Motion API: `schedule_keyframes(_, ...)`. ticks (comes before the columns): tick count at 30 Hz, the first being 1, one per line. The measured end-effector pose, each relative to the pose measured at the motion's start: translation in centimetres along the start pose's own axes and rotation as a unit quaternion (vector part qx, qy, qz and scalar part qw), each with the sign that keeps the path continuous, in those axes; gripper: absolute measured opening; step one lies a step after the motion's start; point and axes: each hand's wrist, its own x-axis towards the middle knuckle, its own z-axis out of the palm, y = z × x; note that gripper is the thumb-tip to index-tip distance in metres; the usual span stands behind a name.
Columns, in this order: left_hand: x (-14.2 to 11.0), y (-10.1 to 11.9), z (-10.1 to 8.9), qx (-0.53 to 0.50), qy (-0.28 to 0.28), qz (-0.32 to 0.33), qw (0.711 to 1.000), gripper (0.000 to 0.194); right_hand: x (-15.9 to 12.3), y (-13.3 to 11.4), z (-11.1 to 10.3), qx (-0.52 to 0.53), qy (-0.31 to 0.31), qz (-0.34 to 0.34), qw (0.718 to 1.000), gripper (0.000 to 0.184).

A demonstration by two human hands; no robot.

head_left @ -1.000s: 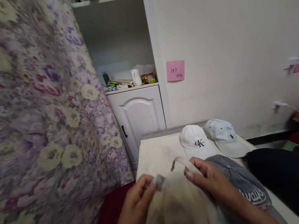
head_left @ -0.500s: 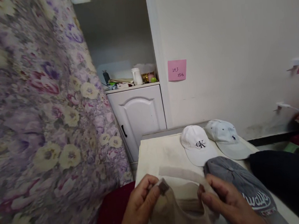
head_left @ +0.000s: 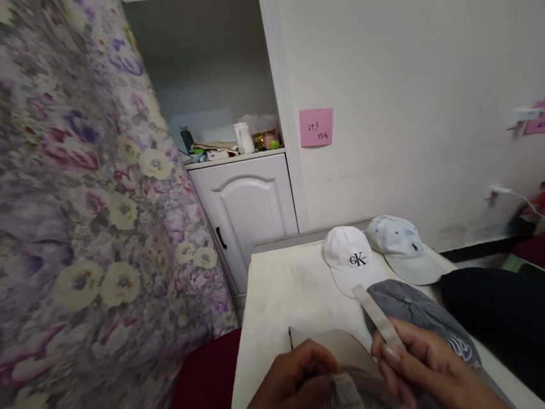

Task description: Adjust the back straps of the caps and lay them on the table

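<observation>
While the left hand (head_left: 296, 379) pinches an edge of the beige cap (head_left: 346, 345) | right hand (head_left: 425, 360), nearer the strap (head_left: 383, 324), grips it; free end slants forward-left, away from the fingers | gray cap (head_left: 408, 310) beside, white cap (head_left: 347, 249) beyond.

The curtain (head_left: 88, 248) is purple with cream and magenta flowers; the notes (head_left: 316, 127) are pink, the front caps (head_left: 342, 249) white, grey (head_left: 402, 301) and beige (head_left: 351, 345).
</observation>
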Motion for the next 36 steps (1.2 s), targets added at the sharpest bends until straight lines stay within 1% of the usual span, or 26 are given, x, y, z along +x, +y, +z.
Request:
schedule_keyframes(2, 0.1, 0.1, 0.3, 0.010, -0.004, 0.006, 1.000, 0.016, 0.1, -0.1, 0.2, -0.010, 0.019, 0.005, 1.000, 0.040)
schedule_keyframes(3, 0.2, 0.2, 0.5, 0.014, -0.003, 0.007, 1.000, 0.016, 0.2, -0.1, 0.4, -0.019, 0.018, 0.005, 1.000, 0.041)
schedule_keyframes(6, 0.3, 0.4, 1.0, 0.018, -0.002, 0.007, 1.000, 0.019, 0.4, -0.2, 1.1, -0.030, -0.023, 0.014, 0.999, 0.046)
schedule_keyframes(8, 0.4, 0.4, 1.3, 0.017, 0.004, 0.014, 1.000, 0.017, 0.6, 0.0, 1.7, -0.018, -0.047, 0.032, 0.998, 0.048)
schedule_keyframes(10, 0.4, 0.2, 1.5, 0.012, 0.007, 0.018, 1.000, 0.016, 0.6, 0.2, 2.0, -0.006, -0.050, 0.038, 0.998, 0.046)
schedule_keyframes(15, 0.5, 0.2, 1.9, 0.005, 0.034, 0.018, 0.999, 0.013, 0.6, 0.3, 2.3, 0.011, -0.029, 0.026, 0.999, 0.037)
schedule_keyframes(17, 0.6, 0.3, 2.2, -0.004, 0.049, 0.015, 0.999, 0.011, 0.7, 0.1, 2.5, 0.017, -0.035, 0.020, 0.999, 0.035)
schedule_keyframes(20, 0.7, 0.4, 2.4, -0.005, 0.068, 0.015, 0.998, 0.014, 0.8, 0.2, 2.6, 0.029, -0.048, 0.016, 0.998, 0.037)
schedule_keyframes(22, 0.8, 0.5, 2.4, 0.003, 0.069, 0.022, 0.997, 0.016, 0.9, 0.6, 2.5, 0.062, -0.062, 0.016, 0.996, 0.038)
schedule_keyframes(24, 0.6, 0.7, 2.3, 0.022, 0.059, 0.020, 0.998, 0.015, 1.0, 1.3, 2.3, 0.094, -0.071, 0.017, 0.993, 0.039)
schedule_keyframes(27, 0.2, 1.1, 2.2, 0.083, 0.033, -0.007, 0.996, 0.011, 1.0, 2.3, 2.0, 0.092, -0.059, 0.015, 0.994, 0.040)
schedule_keyframes(29, 0.0, 1.4, 2.2, 0.134, 0.033, -0.026, 0.990, 0.013, 1.0, 2.7, 2.0, 0.081, -0.042, 0.016, 0.996, 0.042)
schedule_keyframes(31, -0.1, 1.5, 2.3, 0.169, 0.042, -0.044, 0.984, 0.012, 1.0, 2.6, 2.2, 0.070, -0.029, 0.023, 0.997, 0.043)
schedule_keyframes(33, -0.1, 1.5, 2.5, 0.181, 0.042, -0.061, 0.981, 0.011, 0.8, 2.0, 2.5, 0.047, -0.008, 0.032, 0.998, 0.037)
schedule_keyframes(36, 0.1, 1.1, 2.6, 0.155, 0.027, -0.062, 0.986, 0.013, 0.5, 0.9, 2.9, 0.008, 0.018, 0.041, 0.999, 0.021)
